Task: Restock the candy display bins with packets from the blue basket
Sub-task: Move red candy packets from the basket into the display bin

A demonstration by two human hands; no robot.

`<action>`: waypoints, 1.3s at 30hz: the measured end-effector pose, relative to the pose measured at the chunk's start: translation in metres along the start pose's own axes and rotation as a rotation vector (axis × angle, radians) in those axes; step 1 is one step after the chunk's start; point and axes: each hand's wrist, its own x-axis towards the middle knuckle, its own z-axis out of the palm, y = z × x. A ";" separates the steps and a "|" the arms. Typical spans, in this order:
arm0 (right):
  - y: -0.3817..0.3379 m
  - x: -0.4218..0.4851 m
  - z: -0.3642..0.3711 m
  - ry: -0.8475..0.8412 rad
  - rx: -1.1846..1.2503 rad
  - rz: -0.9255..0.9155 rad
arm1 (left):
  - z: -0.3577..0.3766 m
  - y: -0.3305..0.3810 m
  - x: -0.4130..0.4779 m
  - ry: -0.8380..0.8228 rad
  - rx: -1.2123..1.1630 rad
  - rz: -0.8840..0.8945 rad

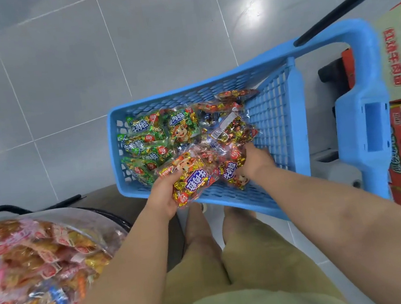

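Shorts point(247, 284): khaki, at the bottom edge of view, with bare knees just behind the basket's near rim.
Left hand point(165, 195): over the near rim of the basket, fingers and thumb clasped round one packet.
Held packet point(193, 182): red and gold, with a cartoon figure and a blue label; raised above the basket's near edge.
Right hand point(255, 160): down inside the basket by its near right corner, fingers curled on a second packet.
Second packet point(233, 173): red and gold, lying on the basket floor.
Blue basket point(115, 149): lattice plastic, on the floor, its blue handle at the right end.
Green packets point(143, 143): stacked along the basket's left wall.
Loose red-gold packets point(231, 123): heaped toward the far right corner.
Display bin point(81, 213): clear, at the lower left, filled with pink and orange wrapped sweets.
Cartons point(398, 54): red printed, stacked beyond the basket's right end.
Floor point(60, 68): grey tiles.
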 end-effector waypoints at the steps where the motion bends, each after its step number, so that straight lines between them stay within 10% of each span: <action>1: -0.001 -0.001 -0.005 -0.038 -0.028 -0.017 | -0.001 -0.001 0.001 0.019 0.004 0.013; 6: -0.017 -0.005 -0.035 -0.113 -0.252 -0.167 | -0.010 -0.003 -0.003 0.112 -0.037 0.051; 12: -0.039 -0.026 -0.067 -0.175 0.432 -0.205 | -0.022 -0.001 -0.028 0.192 -0.080 0.156; 20: -0.134 -0.091 -0.053 -0.373 0.346 -0.367 | -0.073 -0.015 -0.092 0.301 -0.408 0.358; 39: -0.257 -0.375 0.203 -0.707 0.054 -0.899 | -0.319 -0.205 -0.283 1.014 -0.612 0.716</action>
